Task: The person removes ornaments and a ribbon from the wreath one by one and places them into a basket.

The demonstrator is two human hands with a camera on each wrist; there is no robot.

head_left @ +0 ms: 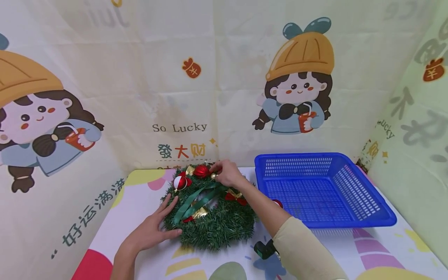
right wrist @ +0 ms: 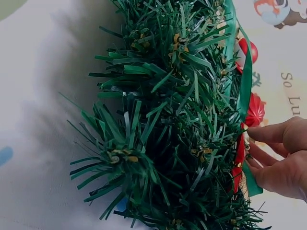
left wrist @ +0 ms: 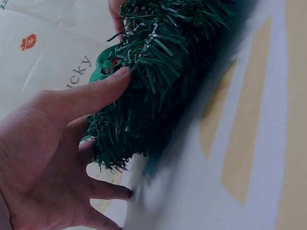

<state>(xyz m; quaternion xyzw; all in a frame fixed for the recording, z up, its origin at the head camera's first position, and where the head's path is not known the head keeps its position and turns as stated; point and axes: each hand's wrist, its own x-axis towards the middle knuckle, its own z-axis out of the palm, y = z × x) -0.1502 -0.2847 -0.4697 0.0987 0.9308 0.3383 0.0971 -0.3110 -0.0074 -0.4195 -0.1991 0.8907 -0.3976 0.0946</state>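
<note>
A green tinsel wreath point(head_left: 224, 229) lies on the table, trimmed with a green ribbon point(head_left: 189, 208), red-and-gold bows point(head_left: 236, 197), a red-and-white bauble point(head_left: 180, 182) and a ridged red bauble point(head_left: 202, 171). Against the wreath's left side rests my left hand point(head_left: 154, 229), fingers spread and thumb on the needles in the left wrist view. At the far rim my right hand point(head_left: 227, 174) pinches a small gold ball point(head_left: 213, 176) beside the red bauble. In the right wrist view, the wreath's edge and a bow partly hide those fingertips.
To the right stands a blue plastic basket point(head_left: 350, 224) with mesh walls. Another red bauble point(head_left: 278, 203) shows between my right forearm and the basket. A small black object point(head_left: 263, 249) lies by that forearm, partly covered. Printed cloth point(head_left: 224, 97) hangs behind the table.
</note>
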